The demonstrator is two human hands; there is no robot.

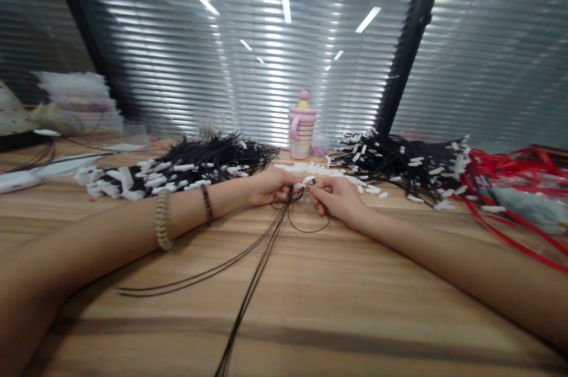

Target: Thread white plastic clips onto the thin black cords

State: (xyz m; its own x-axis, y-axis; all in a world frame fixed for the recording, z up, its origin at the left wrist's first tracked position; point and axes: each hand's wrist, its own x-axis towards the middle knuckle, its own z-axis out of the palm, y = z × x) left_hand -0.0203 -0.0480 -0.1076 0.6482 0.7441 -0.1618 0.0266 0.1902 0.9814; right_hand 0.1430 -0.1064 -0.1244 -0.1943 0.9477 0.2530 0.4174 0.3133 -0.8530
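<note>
Black cords (255, 289) hung from left hand's (276, 185) pinching fingers; small white tag (309, 179) sat between both hands' fingertips, long axis unclear, neither nearer; right hand's (339, 198) grip unclear.

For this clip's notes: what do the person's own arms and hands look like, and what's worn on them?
Both the left hand and right hand are ungloved, with no sleeves showing on the forearms. The left forearm wears a chunky, ridged beige bracelet and, nearer the wrist, a thinner dark brown beaded bracelet.
</note>
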